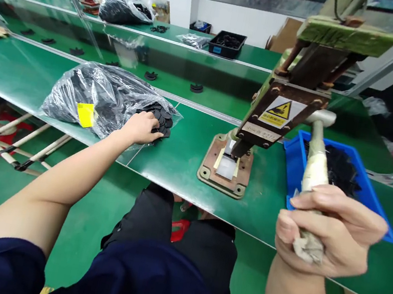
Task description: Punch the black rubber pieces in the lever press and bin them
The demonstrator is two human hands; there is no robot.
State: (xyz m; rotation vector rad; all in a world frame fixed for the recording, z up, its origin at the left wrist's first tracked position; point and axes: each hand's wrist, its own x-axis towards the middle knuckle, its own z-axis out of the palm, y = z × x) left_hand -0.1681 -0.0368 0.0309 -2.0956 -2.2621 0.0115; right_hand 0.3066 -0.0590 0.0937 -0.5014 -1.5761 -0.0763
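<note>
The right hand (326, 230) sits nearest the lens, fingers curled tight around the cloth-wrapped lever handle (314, 173) of the hand press (284, 101), gripping it near its lower end. The handle slants up from the fist to the press head, which bears a yellow warning label. The press base (212, 162) rests on the green workbench (179, 159), with a pale block under the ram. Left of the press, the left hand (142, 127) reaches out palm down, fingers bent onto a heap of black round parts (163, 118) spilling from the mouth of a clear plastic bag (102, 95) (whether it has pinched one I cannot tell). Just right of the press, behind the handle, a blue bin (360, 166) holds more black parts. Beyond the press, a black tray (226, 44) stands on the far bench
</note>
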